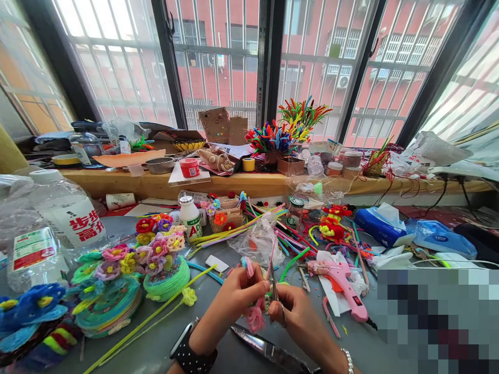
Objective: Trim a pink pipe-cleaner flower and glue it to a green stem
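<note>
My left hand (239,293) is closed on a pink pipe-cleaner piece (255,317); a fuzzy pink loop also shows above its fingers. Close beside it, my right hand (298,311) grips small scissors (273,285), blades pointing up, next to the left fingertips. Whether the blades touch the pipe cleaner I cannot tell. Below both hands lies a larger metal tool (268,348), partly hidden by my wrists. A pink hot glue gun (345,285) rests on the table right of my right hand. A yellow pipe-cleaner stem (156,317) with a small flower lies to the left.
Pots of pipe-cleaner flowers (167,275) stand at left, near large plastic bottles (66,213). Behind my hands are a clear plastic bag (263,241), loose pipe cleaners, a white drink bottle (189,215) and a glass jar (295,210). A blue tissue pack (380,226) lies at right.
</note>
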Demonstrator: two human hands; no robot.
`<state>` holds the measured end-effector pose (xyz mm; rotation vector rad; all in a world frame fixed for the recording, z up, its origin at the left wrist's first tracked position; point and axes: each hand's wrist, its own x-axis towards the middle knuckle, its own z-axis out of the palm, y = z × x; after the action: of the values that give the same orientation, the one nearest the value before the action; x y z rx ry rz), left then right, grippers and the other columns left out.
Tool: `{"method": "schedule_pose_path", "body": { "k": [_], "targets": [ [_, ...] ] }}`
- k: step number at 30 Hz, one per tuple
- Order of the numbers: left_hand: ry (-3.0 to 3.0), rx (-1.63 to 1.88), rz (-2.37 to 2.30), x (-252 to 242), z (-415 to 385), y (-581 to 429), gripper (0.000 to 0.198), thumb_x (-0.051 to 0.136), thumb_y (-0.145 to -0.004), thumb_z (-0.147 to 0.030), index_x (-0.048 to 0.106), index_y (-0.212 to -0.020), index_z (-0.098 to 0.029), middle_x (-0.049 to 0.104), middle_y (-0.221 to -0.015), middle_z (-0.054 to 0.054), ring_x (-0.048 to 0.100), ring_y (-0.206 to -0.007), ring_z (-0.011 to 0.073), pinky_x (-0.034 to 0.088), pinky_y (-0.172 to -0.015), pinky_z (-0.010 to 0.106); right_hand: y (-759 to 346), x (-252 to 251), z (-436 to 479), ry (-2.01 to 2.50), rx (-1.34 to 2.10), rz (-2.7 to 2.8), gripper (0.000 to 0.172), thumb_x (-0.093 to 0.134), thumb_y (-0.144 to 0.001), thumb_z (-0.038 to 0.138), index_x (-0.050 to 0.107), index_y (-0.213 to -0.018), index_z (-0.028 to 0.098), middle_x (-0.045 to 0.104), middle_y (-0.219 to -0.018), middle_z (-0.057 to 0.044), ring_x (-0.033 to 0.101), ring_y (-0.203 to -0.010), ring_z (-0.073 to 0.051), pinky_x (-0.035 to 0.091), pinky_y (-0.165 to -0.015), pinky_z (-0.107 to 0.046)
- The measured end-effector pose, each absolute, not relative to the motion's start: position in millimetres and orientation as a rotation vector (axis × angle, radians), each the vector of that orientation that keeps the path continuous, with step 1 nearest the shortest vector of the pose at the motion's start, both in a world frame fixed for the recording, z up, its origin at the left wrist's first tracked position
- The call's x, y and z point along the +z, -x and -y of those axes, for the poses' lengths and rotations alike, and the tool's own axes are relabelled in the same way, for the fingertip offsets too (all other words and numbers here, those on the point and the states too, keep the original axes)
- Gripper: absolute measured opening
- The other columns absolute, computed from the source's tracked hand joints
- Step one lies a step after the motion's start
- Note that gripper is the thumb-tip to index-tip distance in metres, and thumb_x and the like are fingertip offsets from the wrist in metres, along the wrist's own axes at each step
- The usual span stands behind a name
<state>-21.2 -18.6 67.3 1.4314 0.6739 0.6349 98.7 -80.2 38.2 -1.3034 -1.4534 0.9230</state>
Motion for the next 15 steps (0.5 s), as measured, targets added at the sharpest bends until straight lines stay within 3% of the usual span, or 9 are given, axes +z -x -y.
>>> {"method": "schedule_pose_path", "body": {
  "k": [7,11,15],
  "targets": [
    [-1.441,0.670,-0.675,67.6,19.1,20.5,0.026,0.057,-0.062,-0.030,0.038,-0.050,-0.017,0.041,-0.044,-0.006,0.038,-0.042,0.0070,0.029,-0.045,0.020,-99.2,41.2,80.5,1.404,0.891,1.401,0.059,0.040,-0.054,0.075,0.037,-0.043,0.017,0.037,-0.043,0.004,0.032,-0.043,-0.009,0.024,-0.042,-0.021],
    [-1.462,0.626,-0.644,67.3,18.6,20.6,0.024,0.056,-0.062,-0.028,0.039,-0.051,-0.017,0.041,-0.045,-0.006,0.038,-0.044,0.0072,0.028,-0.045,0.020,-100.9,38.7,80.0,1.294,0.943,1.455,0.060,0.035,-0.058,0.075,0.038,-0.046,0.017,0.035,-0.048,0.003,0.031,-0.046,-0.009,0.023,-0.043,-0.021],
    [-1.468,0.643,-0.639,67.2,17.8,21.0,0.022,0.056,-0.061,-0.025,0.039,-0.051,-0.016,0.039,-0.047,-0.006,0.035,-0.045,0.0066,0.028,-0.045,0.020,-101.3,37.6,79.1,1.355,0.940,1.398,0.055,0.044,-0.060,0.069,0.035,-0.044,0.017,0.034,-0.044,0.004,0.029,-0.043,-0.008,0.021,-0.041,-0.020]
  ]
}}
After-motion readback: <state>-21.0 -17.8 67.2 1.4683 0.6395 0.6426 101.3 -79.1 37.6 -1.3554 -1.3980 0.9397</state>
